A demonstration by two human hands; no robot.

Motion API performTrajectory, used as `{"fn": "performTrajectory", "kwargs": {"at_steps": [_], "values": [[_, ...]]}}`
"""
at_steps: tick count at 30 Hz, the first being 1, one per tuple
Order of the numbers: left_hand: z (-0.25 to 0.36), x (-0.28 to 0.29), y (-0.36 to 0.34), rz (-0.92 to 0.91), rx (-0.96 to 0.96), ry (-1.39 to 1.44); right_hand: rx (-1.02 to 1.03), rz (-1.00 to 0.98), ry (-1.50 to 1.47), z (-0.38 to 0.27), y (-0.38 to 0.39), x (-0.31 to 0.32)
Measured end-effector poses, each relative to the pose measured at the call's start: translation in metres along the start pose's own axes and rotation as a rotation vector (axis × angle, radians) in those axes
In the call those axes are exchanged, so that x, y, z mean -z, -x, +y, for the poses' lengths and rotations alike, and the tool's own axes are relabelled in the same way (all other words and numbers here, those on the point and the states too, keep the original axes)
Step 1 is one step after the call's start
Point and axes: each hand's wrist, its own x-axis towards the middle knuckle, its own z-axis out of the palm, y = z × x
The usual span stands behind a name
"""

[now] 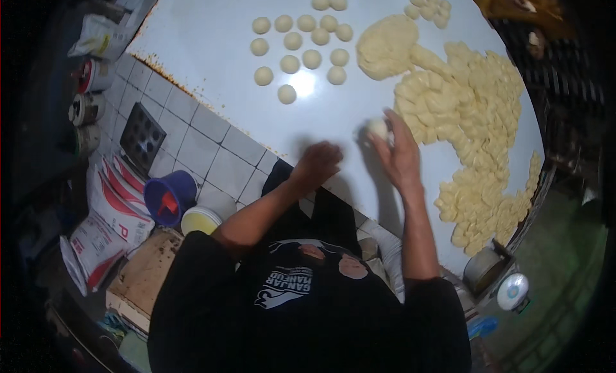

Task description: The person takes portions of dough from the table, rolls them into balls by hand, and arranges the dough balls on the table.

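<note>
My right hand (402,153) is above the white tabletop (231,71), its thumb and fingers around a pale dough ball (376,128). To its left, over the near edge of the table, is my left hand (319,162); motion smears its fingers, so I cannot tell what they hold, if anything. Several smooth round dough balls (290,65) sit in loose rows farther back. Just beyond my right hand lies a large lump of dough (387,47). Many small cut dough pieces (459,103) spread over the table's right side.
More dough balls (428,2) are grouped at the far right. Left on the tiled floor (199,145) are a dark moulded pan (142,140), a purple bucket (181,185), printed sacks (106,222) and a cardboard box (142,264). A metal pot (482,269) stands beyond the table's right corner.
</note>
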Motion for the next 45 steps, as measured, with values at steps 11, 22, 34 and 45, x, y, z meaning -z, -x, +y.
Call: {"fn": "performTrajectory", "kwargs": {"at_steps": [11, 22, 34, 45], "values": [[-0.026, 0.066, 0.049, -0.013, 0.091, 0.35, 0.535, -0.433, 0.012, 0.031, 0.054, -0.125], [-0.023, 0.12, 0.112, 0.155, 0.269, 0.088, 0.39, -0.104, 0.23, 0.034, 0.018, -0.156], [0.004, 0.116, 0.129, 0.145, 0.329, 0.198, 0.284, -0.01, 0.087, 0.011, 0.029, -0.166], [0.01, 0.087, 0.063, 0.029, -0.1, 0.408, 0.79, 0.335, -0.003, -0.066, -0.103, -0.182]]}}
